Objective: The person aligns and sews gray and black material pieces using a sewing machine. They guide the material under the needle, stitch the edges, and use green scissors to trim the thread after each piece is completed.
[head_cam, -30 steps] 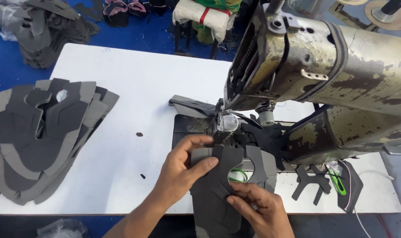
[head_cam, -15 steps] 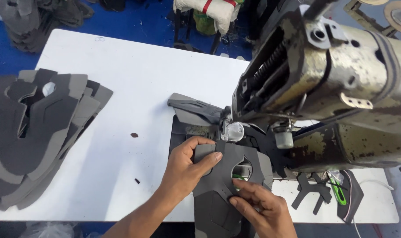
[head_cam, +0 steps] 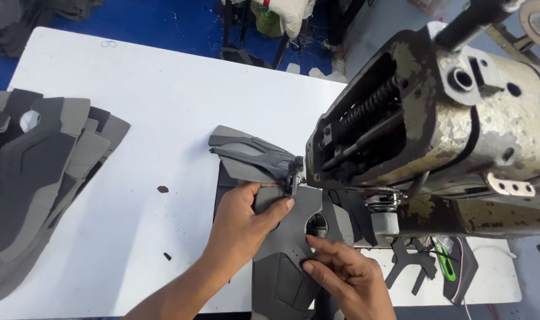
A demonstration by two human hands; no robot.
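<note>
A dark grey shoe-upper piece lies flat under the needle of a worn, cream-coloured sewing machine. My left hand presses on the piece's left side, thumb stretched toward the needle area. My right hand rests on the piece's lower right, fingertips pinching its edge beside a round hole. A sewn grey piece trails out behind the needle.
A stack of grey cut shoe pieces sits at the left of the white table. More dark cut parts and a green-accented piece lie under the machine arm at right. Small scraps dot the table. Blue floor lies beyond.
The view has shifted closer and lower toward the machine head. My left hand has slid up toward the needle, and my right hand has moved up along the piece's edge.
</note>
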